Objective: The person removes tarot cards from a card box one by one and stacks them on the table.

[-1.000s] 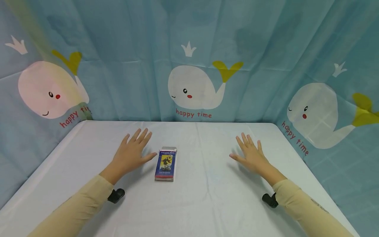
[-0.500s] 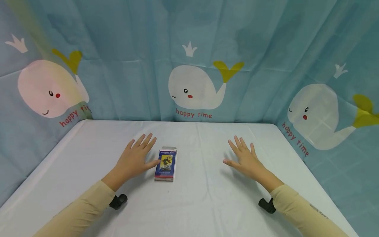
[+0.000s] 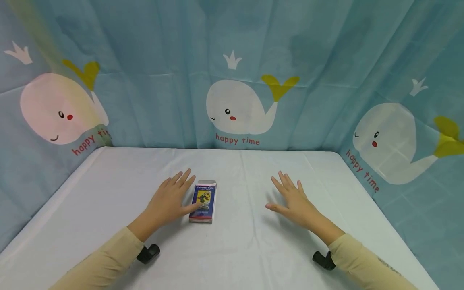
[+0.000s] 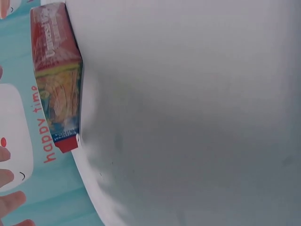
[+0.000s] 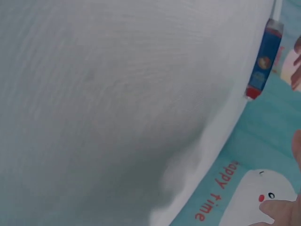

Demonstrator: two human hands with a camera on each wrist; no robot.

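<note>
A blue tarot card box (image 3: 204, 201) with a yellow picture lies on the white table, a flap sticking out at its far end. In the left wrist view the same box (image 4: 59, 70) shows its red near side; the right wrist view has the box (image 5: 265, 61) small at upper right. My left hand (image 3: 167, 203) hovers left of it, fingers spread, its thumb overlapping the box's picture in the head view; touching cannot be made out. Well to the right of the box, my right hand (image 3: 297, 203) is held above the table with spread fingers and holds nothing.
The white cloth-covered table (image 3: 235, 257) ends at a blue curtain (image 3: 159, 108) printed with whales, which stands behind it and along both sides. A black wrist camera (image 3: 148, 253) sits on the left wrist, another black camera (image 3: 324, 260) on the right.
Both hands have drawn inward and slightly nearer to me. The left thumb now overlaps the card box in the head view. The box has stayed in place.
</note>
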